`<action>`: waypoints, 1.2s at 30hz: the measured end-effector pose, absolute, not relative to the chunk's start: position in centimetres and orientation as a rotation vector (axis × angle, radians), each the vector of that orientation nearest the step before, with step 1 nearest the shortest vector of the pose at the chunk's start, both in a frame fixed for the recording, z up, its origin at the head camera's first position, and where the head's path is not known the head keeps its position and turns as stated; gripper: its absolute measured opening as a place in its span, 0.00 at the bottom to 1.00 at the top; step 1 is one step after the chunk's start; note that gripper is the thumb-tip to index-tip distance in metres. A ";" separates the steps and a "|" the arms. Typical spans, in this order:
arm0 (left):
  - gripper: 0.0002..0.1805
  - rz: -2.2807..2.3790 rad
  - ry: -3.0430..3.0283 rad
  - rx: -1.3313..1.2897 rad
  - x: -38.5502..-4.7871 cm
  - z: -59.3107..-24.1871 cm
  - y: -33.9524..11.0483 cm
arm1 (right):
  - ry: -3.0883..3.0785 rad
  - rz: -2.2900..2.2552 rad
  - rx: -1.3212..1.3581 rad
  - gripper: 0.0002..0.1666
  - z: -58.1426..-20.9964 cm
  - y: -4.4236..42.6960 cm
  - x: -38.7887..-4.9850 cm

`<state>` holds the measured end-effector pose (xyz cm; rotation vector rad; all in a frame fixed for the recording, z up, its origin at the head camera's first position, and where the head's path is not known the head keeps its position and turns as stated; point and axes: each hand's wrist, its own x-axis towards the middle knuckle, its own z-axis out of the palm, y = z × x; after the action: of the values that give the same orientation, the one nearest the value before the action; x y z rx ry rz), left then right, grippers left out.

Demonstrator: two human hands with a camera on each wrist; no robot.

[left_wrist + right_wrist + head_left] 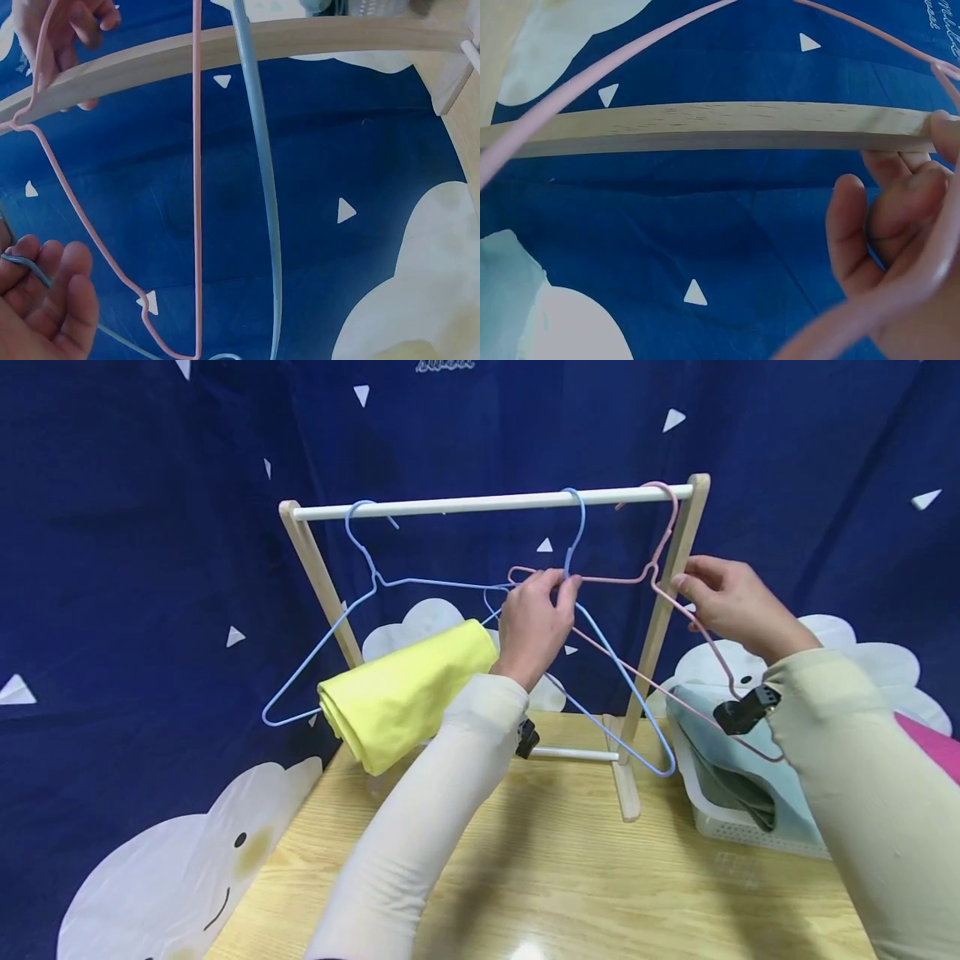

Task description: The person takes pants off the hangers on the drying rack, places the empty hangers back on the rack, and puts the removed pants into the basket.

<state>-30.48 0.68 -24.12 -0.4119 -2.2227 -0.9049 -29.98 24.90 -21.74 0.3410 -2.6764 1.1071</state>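
Note:
My left hand (536,622) pinches a blue clothes hanger (582,518) just below its hook, which sits over the rack's white rail (480,503). My right hand (738,606) grips the right wooden post (705,120) of the rack, thumb on the near side and fingers behind. Beside that post hangs a pink hanger (615,580), its wire passing in front of the right hand. Farther left, another blue hanger (442,582) carries a folded yellow cloth (408,685) draped over its lower bar.
The rack stands on a wooden table (525,877). To its right is a white basket (738,832) with light blue cloth (787,777) in it. Something bright pink (930,743) shows at the far right. A dark blue curtain (150,527) hangs close behind.

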 end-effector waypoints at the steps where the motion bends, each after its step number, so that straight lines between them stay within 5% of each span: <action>1: 0.16 -0.912 -2.224 -0.420 -30.5 -24.2 0.7 | -2.676 1.111 0.341 0.26 -21.8 24.9 -30.0; 23: 0.24 -0.895 -2.281 -0.479 -29.8 -25.0 0.5 | -2.694 1.130 0.301 0.28 -21.9 25.2 -29.7; 36: 0.18 -0.965 -2.188 -0.448 -28.4 -25.2 -6.3 | -2.660 1.127 0.352 0.27 -21.7 24.8 -29.7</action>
<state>-28.44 -6.28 -25.19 -0.4478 -2.1885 -0.9652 -29.69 24.78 -21.65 0.3524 -2.6600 1.1271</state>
